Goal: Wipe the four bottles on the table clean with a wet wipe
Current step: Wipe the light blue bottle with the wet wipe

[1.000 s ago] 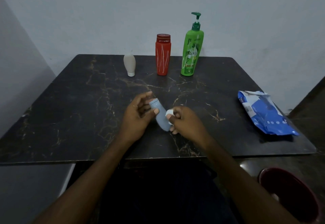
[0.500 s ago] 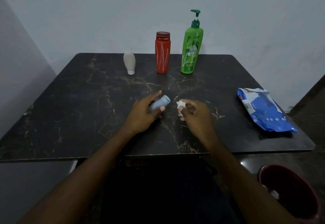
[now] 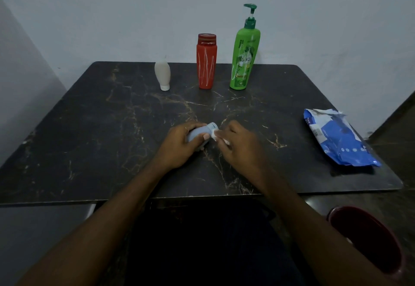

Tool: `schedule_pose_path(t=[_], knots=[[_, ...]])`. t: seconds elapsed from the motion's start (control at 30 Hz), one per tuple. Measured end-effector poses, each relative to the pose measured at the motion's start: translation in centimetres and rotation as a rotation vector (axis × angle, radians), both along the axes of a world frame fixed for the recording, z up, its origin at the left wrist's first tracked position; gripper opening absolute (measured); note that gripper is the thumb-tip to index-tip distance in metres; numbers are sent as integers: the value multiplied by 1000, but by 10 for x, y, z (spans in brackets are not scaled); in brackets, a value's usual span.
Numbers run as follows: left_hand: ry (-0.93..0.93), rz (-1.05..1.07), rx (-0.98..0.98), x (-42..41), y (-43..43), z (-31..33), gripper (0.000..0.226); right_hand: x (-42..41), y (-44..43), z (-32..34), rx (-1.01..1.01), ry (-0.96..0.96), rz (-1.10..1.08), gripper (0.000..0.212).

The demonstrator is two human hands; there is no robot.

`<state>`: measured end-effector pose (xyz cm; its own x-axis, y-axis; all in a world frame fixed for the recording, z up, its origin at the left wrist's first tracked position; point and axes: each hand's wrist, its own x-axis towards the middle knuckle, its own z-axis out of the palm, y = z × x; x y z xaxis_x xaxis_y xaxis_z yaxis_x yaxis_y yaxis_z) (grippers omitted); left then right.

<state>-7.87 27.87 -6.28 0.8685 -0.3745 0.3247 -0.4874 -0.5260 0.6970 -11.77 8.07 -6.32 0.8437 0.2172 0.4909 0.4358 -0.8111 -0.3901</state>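
Four bottles are in view. Three stand in a row near the far edge of the dark table (image 3: 89, 128): a white bottle (image 3: 162, 74) on its cap, a red bottle (image 3: 206, 63) and a green pump bottle (image 3: 244, 59). The fourth, a small blue bottle (image 3: 198, 132), sits near the table's middle in the left hand (image 3: 182, 144), fingers and thumb curled closely round its body. The right hand (image 3: 240, 144) pinches one white wet wipe (image 3: 214, 135) against the bottle's cap end. One blue wipe pack (image 3: 336, 137) lies by the right edge, and one dark red bin (image 3: 368, 240) sits below.
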Motion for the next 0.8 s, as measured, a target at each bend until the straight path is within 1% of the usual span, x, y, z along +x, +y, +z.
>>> schedule_pose_path(t=[0.07,0.13,0.2,0.33,0.43,0.5,0.53,0.6,0.67,0.8], knots=[[1,-1,8,1,0,-1,32,-1,-7,1,-12,6,-20,22],[4,-5,12,2,1,-2,34,1,-11,6,40,-5,-48,19],[5,-14,7,1,0,-3,33,5,-9,11,77,-41,-30,20],[-10,-32,-29,1,0,-4,32,5,0,8,-10,-39,56,23],[2,9,-36,1,1,-4,34,-2,-5,2,-79,-14,40,21],[19,28,-46,0,1,-5,33,-7,-11,-1,-66,15,32,21],[18,26,-41,-1,0,-5,33,-9,-13,-1,-26,-5,24,20],[-2,13,-7,-2,-2,-6,32,-8,-15,1,71,-94,16,20],[-34,6,40,-3,-3,-9,33,-4,-13,4,115,-161,33,22],[-134,-3,94,-3,-4,-12,38,-1,-1,0,55,-153,71,19]])
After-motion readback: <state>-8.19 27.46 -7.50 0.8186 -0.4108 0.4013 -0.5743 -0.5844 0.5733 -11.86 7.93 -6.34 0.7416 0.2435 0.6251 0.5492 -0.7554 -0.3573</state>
